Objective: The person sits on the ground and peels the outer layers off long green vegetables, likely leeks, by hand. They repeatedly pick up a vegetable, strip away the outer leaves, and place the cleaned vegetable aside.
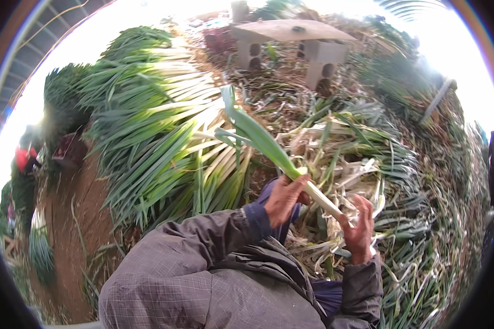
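A single leek slants across the middle of the view, its green leaves to the upper left and its pale stem to the lower right. My left hand grips it where the leaves meet the white stem. At the lower end of the stem is my right hand, thumb and finger against it and the other fingers raised and apart. A long heap of leeks lies to the left, white stems pointing right. Under and beyond my hands lies a pile of peeled-off leek leaves.
A board rests on hollow blocks at the top. Leaf waste covers the ground at the right. On the bare soil at the left lies a bundle of leeks. A person in red is at the far left.
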A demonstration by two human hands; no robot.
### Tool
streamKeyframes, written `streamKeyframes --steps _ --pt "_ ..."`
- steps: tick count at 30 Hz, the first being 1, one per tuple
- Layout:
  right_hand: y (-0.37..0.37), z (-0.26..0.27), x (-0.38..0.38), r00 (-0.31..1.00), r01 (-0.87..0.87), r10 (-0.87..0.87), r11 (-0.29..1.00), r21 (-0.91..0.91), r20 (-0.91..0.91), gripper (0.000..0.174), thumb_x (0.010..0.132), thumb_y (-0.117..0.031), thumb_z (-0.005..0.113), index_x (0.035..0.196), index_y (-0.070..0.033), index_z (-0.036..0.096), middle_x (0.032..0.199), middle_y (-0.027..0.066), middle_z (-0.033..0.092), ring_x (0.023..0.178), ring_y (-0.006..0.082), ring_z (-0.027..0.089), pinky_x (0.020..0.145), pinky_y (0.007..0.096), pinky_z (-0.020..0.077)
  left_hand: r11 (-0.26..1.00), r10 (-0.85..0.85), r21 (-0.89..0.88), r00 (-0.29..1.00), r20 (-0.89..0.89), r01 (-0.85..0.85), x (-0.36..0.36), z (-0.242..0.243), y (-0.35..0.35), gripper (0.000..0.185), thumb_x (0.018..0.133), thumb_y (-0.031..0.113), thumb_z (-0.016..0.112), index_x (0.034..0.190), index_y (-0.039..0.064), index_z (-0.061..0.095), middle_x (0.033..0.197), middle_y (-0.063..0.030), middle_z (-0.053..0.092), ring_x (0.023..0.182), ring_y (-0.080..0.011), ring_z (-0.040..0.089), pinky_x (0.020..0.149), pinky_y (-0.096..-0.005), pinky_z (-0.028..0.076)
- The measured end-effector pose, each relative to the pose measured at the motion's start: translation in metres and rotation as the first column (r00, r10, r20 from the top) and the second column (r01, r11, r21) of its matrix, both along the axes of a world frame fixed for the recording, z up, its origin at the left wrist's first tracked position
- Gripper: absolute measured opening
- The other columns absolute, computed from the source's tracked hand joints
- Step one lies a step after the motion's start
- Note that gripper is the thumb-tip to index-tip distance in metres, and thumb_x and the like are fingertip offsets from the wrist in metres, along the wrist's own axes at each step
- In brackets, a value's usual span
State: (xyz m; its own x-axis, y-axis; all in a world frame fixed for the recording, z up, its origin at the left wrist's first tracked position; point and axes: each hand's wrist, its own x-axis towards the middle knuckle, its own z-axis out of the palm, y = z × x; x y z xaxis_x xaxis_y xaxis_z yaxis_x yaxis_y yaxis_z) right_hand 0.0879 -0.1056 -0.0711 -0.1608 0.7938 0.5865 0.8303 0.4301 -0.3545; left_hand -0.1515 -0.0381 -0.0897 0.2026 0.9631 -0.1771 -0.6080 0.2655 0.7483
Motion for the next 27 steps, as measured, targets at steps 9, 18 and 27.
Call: streamKeyframes --steps 9,18,27 --pt "0.014 -0.047 0.056 0.941 0.198 -0.238 0.964 -0.177 -0.240 0.033 0.098 -0.017 0.063 0.127 -0.001 0.058 0.111 0.0110 0.061 0.095 0.0215 0.062 0.081 0.0329 0.0519 0.623 0.730 0.454 0.683 -0.043 -0.637 -0.224 0.046 0.069 0.025 0.101 0.024 0.060 0.112 0.003 0.055 0.084 -0.0074 0.067 0.064 -0.0158 0.065 0.063 -0.0304 0.057" --pt "0.016 -0.106 0.088 0.944 0.203 -0.296 0.871 -0.447 -0.148 0.029 0.094 -0.012 0.063 0.119 0.000 0.061 0.107 0.0132 0.064 0.095 0.0246 0.066 0.084 0.0359 0.0534 0.685 0.706 0.054 0.645 -0.292 -0.726 -0.420 0.029 0.254 0.081 0.090 0.049 0.072 0.141 0.001 0.031 0.118 -0.0221 0.056 0.093 -0.0358 0.068 0.078 -0.0486 0.062" --pt "0.017 -0.239 0.133 0.918 0.340 -0.386 0.645 -0.684 0.093 0.042 0.088 -0.023 0.069 0.121 0.001 0.057 0.110 0.0215 0.064 0.104 0.0387 0.062 0.091 0.0449 0.0491 0.951 -0.114 0.249 0.959 -0.261 0.181 0.007 -0.042 0.214 0.033 0.103 0.033 0.058 0.124 0.008 0.058 0.114 -0.0073 0.066 0.103 -0.0214 0.066 0.079 -0.0375 0.056"
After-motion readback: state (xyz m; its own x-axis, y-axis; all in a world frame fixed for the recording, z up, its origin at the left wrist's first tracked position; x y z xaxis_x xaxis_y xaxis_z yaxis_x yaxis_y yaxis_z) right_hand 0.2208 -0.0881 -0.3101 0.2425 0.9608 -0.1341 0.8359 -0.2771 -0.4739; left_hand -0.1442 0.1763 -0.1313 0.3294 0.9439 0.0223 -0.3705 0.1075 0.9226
